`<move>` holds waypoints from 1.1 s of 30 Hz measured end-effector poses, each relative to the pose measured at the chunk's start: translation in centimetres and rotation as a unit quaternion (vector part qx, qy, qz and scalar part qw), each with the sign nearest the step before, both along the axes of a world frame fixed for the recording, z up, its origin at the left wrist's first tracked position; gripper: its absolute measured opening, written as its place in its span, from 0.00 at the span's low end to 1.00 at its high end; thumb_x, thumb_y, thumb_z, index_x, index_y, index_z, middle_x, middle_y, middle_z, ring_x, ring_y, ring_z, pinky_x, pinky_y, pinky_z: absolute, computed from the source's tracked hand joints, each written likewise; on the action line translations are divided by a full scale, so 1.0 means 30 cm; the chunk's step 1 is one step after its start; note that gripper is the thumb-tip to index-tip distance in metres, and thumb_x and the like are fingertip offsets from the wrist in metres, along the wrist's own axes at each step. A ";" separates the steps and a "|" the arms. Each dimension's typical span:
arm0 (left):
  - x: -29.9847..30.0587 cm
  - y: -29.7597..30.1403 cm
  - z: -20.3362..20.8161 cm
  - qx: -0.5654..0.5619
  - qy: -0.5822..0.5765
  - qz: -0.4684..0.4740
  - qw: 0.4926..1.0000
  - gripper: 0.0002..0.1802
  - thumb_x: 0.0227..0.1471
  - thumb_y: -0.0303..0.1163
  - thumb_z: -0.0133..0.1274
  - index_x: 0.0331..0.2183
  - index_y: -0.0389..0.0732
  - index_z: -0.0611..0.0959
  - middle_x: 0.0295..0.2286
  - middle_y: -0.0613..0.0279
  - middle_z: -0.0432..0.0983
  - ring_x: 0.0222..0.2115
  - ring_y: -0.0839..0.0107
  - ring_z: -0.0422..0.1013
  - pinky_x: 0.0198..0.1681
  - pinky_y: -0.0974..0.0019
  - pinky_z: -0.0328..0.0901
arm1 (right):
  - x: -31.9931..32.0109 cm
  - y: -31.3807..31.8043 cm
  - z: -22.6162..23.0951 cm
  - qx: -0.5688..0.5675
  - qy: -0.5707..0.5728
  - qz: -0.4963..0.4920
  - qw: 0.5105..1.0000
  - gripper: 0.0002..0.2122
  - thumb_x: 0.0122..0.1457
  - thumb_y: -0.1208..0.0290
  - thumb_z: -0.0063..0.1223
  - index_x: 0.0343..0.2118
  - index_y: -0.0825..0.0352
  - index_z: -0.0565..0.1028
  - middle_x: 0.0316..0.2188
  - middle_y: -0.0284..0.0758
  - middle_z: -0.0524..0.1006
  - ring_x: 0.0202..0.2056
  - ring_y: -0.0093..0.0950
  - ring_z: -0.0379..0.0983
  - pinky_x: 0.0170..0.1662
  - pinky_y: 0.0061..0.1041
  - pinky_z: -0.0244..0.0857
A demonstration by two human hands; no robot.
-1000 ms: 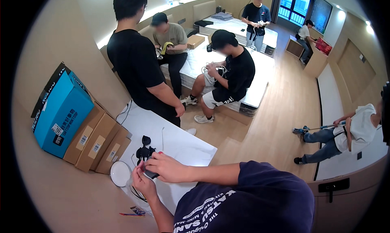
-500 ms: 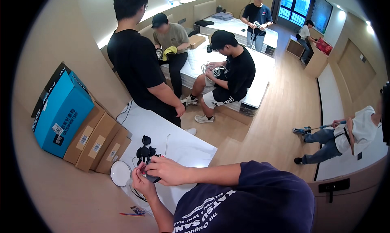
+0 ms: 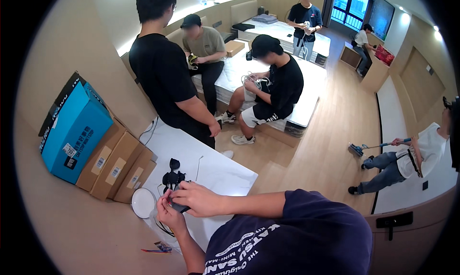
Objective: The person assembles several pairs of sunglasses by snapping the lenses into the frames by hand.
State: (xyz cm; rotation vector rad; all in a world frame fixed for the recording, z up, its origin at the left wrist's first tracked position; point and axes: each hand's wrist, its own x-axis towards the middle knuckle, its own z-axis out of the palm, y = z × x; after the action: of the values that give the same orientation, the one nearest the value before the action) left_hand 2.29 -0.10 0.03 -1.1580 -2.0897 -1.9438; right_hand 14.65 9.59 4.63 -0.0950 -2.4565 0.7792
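Above the white table (image 3: 230, 172), my two hands are close together around a small dark grey object (image 3: 180, 208). My right hand (image 3: 199, 198) has its fingers curled over the object. My left hand (image 3: 170, 215) pinches at its left end, where a bit of red shows; exactly what those fingertips hold is hidden. Just beyond my hands lies a black item with several rounded lobes (image 3: 173, 175), its kind unclear, and a thin wire (image 3: 199, 167) sticks up beside it. A white round dish-like thing (image 3: 143, 203) sits left of my left hand.
Brown cardboard boxes (image 3: 112, 164) and a blue box (image 3: 76, 136) stand at the left. A person in black (image 3: 163, 78) stands at the table's far side. Two people sit on a bed (image 3: 230, 76), one handling white cable (image 3: 256, 81). At the right, someone holds a mop (image 3: 378, 144).
My hands stay nearly in place around the dark object. The mop's head has swung outward on the floor. The seated person at the back has shifted the yellow cloth.
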 end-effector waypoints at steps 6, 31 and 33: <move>-0.001 0.004 -0.022 -0.029 0.031 0.010 0.999 0.11 0.62 0.25 0.41 0.37 0.29 0.77 0.34 0.51 0.80 0.33 0.65 0.77 0.40 0.65 0.71 | -0.006 0.009 -0.022 -0.002 0.013 -0.019 1.000 0.21 0.36 0.77 0.60 0.39 0.69 0.75 0.39 0.34 0.72 0.42 0.36 0.65 0.45 0.32 0.65; 0.001 -0.019 0.020 0.020 -0.001 0.042 0.999 0.10 0.56 0.16 0.43 0.36 0.29 0.80 0.31 0.53 0.82 0.31 0.70 0.78 0.36 0.69 0.72 | -0.029 0.016 0.033 -0.010 -0.006 0.018 1.000 0.20 0.38 0.77 0.60 0.40 0.68 0.76 0.42 0.34 0.75 0.41 0.36 0.67 0.46 0.31 0.66; 0.014 -0.001 0.028 0.014 0.000 0.039 0.999 0.09 0.56 0.16 0.44 0.35 0.29 0.80 0.32 0.53 0.82 0.32 0.70 0.78 0.37 0.70 0.71 | -0.040 0.014 0.037 -0.016 0.013 -0.009 1.000 0.20 0.38 0.78 0.59 0.41 0.68 0.76 0.43 0.34 0.75 0.42 0.37 0.68 0.47 0.31 0.67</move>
State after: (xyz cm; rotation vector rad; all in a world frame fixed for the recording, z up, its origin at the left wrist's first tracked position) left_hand 2.71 -0.13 0.86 -1.0534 -2.0679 -1.9327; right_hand 13.44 10.01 5.74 -0.1176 -2.4150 0.8071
